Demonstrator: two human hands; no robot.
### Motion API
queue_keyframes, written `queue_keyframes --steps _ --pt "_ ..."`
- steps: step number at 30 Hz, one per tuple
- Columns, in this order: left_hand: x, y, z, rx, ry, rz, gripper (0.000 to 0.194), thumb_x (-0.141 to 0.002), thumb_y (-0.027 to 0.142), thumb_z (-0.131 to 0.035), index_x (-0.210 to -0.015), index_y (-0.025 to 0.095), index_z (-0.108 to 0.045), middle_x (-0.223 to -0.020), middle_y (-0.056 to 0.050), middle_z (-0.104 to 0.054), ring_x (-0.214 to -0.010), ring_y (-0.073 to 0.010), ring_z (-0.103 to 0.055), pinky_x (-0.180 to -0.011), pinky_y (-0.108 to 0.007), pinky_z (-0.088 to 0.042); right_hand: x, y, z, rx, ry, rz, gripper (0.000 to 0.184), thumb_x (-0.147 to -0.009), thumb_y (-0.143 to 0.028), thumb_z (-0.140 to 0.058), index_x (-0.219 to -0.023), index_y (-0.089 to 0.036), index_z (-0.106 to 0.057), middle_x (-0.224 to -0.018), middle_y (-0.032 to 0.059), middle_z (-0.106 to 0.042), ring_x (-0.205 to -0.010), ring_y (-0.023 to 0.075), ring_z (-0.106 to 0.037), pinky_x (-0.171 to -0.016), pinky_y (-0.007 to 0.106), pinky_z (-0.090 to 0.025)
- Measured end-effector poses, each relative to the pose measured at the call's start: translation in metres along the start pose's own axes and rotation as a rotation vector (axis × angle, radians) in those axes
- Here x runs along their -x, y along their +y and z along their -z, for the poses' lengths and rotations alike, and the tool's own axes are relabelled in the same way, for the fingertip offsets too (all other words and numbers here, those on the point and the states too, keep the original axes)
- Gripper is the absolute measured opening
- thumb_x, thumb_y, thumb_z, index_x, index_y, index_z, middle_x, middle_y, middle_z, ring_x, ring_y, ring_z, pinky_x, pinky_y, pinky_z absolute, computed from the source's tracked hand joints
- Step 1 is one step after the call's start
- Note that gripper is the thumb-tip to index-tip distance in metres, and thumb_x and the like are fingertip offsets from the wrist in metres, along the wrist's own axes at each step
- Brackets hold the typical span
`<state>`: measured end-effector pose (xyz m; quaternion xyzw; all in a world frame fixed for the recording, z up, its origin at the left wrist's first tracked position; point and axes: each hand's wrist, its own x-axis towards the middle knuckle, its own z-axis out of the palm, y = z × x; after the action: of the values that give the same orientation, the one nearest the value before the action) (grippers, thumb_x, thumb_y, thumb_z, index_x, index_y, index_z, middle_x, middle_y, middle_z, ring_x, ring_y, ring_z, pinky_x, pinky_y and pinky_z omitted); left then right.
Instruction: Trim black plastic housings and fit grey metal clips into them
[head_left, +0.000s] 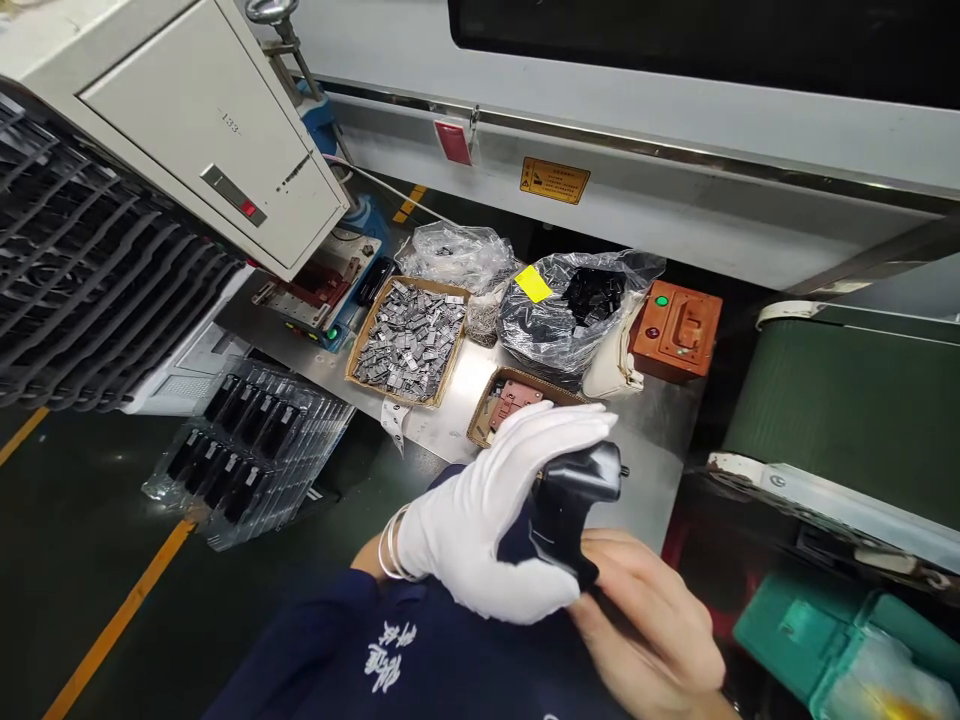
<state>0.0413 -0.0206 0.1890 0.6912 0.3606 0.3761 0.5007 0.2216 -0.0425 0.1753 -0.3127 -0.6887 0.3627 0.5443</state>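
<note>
A glossy black moulded plastic part (571, 505) is held up over the near edge of the metal table, with a small pin sticking out at its right end. My left hand (487, 520), in a white glove, wraps around it from the left, thumb below and fingers above. At its lower end, my bare right hand (652, 610) is closed on the part, though the fingertips are partly hidden behind it. Just beyond the glove lies a shallow cardboard box (481, 425) with a reddish-brown fixture (517, 398) inside. A carton of small grey metal pieces (409, 340) stands farther left.
A bag of black parts (592, 295) and an orange-brown button box (679, 330) stand at the table's back right. Left are a press (322, 290), a grey cabinet (217, 130) and stacked clear trays (232, 440). A green conveyor (847, 400) runs on the right.
</note>
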Motion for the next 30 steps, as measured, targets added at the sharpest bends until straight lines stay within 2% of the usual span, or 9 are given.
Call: queue_keyframes --steps 4,7,9,11,13,18,24,27,30 --pt "0.002 -0.003 0.000 -0.036 0.002 -0.051 0.082 -0.091 0.038 -0.065 -0.162 0.031 -0.023 -0.163 -0.003 -0.034 -0.149 -0.0361 -0.033 -0.129 -0.053 -0.022 0.000 0.001 -0.001 0.003 0.007 0.011 0.010 -0.095 -0.005 -0.060 -0.093 -0.009 -0.069 -0.076 0.0088 -0.071 -0.072 0.0172 -0.073 -0.062 0.022 -0.062" --pt "0.002 -0.007 -0.002 -0.026 -0.013 -0.039 0.086 -0.089 0.044 -0.067 -0.161 0.031 -0.024 -0.159 -0.006 -0.038 -0.147 -0.0398 -0.034 -0.128 -0.056 -0.021 0.002 0.002 -0.002 0.007 -0.013 0.001 0.011 -0.092 -0.002 -0.060 -0.094 -0.010 -0.068 -0.076 0.0085 -0.071 -0.070 0.0179 -0.073 -0.059 0.023 -0.061" --pt "0.001 -0.009 -0.007 0.028 0.056 -0.012 0.083 -0.087 0.046 -0.069 -0.159 0.030 -0.030 -0.154 -0.009 -0.043 -0.142 -0.0412 -0.040 -0.124 -0.057 -0.027 0.002 0.002 -0.004 0.018 -0.031 -0.003 0.015 -0.088 0.001 -0.060 -0.094 -0.011 -0.068 -0.077 0.0085 -0.071 -0.069 0.0183 -0.072 -0.057 0.024 -0.061" --pt "0.000 -0.009 -0.013 0.066 0.147 0.011 0.076 -0.089 0.044 -0.069 -0.155 0.028 -0.035 -0.148 -0.011 -0.047 -0.137 -0.0384 -0.046 -0.120 -0.055 -0.036 0.001 0.002 -0.006 0.052 -0.023 0.001 0.017 -0.083 0.003 -0.060 -0.089 -0.011 -0.067 -0.077 0.0084 -0.070 -0.067 0.0181 -0.071 -0.055 0.023 -0.060" --pt "-0.003 -0.008 -0.017 0.056 0.172 0.004 0.068 -0.093 0.039 -0.065 -0.154 0.026 -0.037 -0.146 -0.012 -0.048 -0.136 -0.0350 -0.047 -0.118 -0.052 -0.040 -0.001 0.000 -0.010 0.097 0.025 0.008 0.018 -0.081 0.004 -0.060 -0.085 -0.012 -0.067 -0.073 0.0071 -0.069 -0.063 0.0172 -0.069 -0.051 0.023 -0.058" --pt "-0.008 -0.007 -0.019 -0.012 0.150 -0.021 0.050 -0.104 0.034 -0.043 -0.152 0.023 -0.040 -0.144 -0.009 -0.053 -0.142 -0.0317 -0.042 -0.125 -0.053 -0.028 -0.001 -0.003 -0.015 0.117 0.132 0.000 0.019 -0.081 0.003 -0.063 -0.090 -0.012 -0.069 -0.070 0.0050 -0.069 -0.058 0.0156 -0.066 -0.050 0.023 -0.058" --pt "-0.009 -0.011 -0.020 -0.071 0.110 -0.070 0.076 -0.084 0.028 -0.058 -0.155 0.017 -0.031 -0.151 -0.017 -0.043 -0.143 -0.0356 -0.040 -0.122 -0.056 -0.032 0.009 0.000 -0.010 0.160 0.127 -0.048 0.017 -0.084 0.000 -0.061 -0.094 -0.011 -0.068 -0.075 0.0064 -0.068 -0.066 0.0164 -0.067 -0.055 0.023 -0.057" --pt "-0.009 -0.008 -0.019 -0.083 0.092 -0.042 0.068 -0.088 0.030 -0.055 -0.152 0.018 -0.034 -0.151 -0.016 -0.044 -0.144 -0.0357 -0.038 -0.124 -0.057 -0.026 0.008 0.000 -0.010 0.143 0.135 -0.051 0.016 -0.083 0.000 -0.062 -0.093 -0.012 -0.068 -0.074 0.0055 -0.068 -0.064 0.0155 -0.066 -0.053 0.022 -0.056" --pt "-0.011 -0.006 -0.019 -0.065 0.105 -0.007 0.054 -0.096 0.030 -0.048 -0.148 0.019 -0.039 -0.148 -0.014 -0.050 -0.142 -0.0336 -0.042 -0.124 -0.055 -0.027 0.007 0.000 -0.011 0.127 0.158 -0.062 0.021 -0.081 0.002 -0.064 -0.095 -0.013 -0.069 -0.075 0.0049 -0.068 -0.062 0.0156 -0.065 -0.052 0.023 -0.055"
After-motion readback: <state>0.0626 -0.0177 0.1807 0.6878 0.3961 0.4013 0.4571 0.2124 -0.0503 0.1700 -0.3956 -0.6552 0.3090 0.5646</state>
